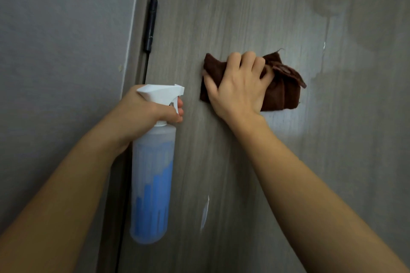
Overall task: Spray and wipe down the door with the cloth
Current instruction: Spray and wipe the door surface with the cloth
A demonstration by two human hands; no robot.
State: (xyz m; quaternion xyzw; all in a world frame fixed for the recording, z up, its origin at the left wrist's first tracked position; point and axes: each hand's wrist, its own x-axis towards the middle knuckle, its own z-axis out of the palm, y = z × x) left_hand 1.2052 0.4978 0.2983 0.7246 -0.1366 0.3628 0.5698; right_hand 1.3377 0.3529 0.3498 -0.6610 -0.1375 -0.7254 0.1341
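A brown cloth [279,91] is pressed against the grey door [244,17] by the right hand [239,86], fingers curled over its bunched folds. A spray bottle [153,173], part-filled with blue liquid, is gripped at the neck by the left hand [144,113]. The cloth appears soft and light, best held flat-palmed; the wet door is likely slick.

My right hand [240,86] covers the middle of the cloth [281,93]; my left hand [144,113] hides the spray bottle [153,179] neck; the door [244,6] runs past every edge
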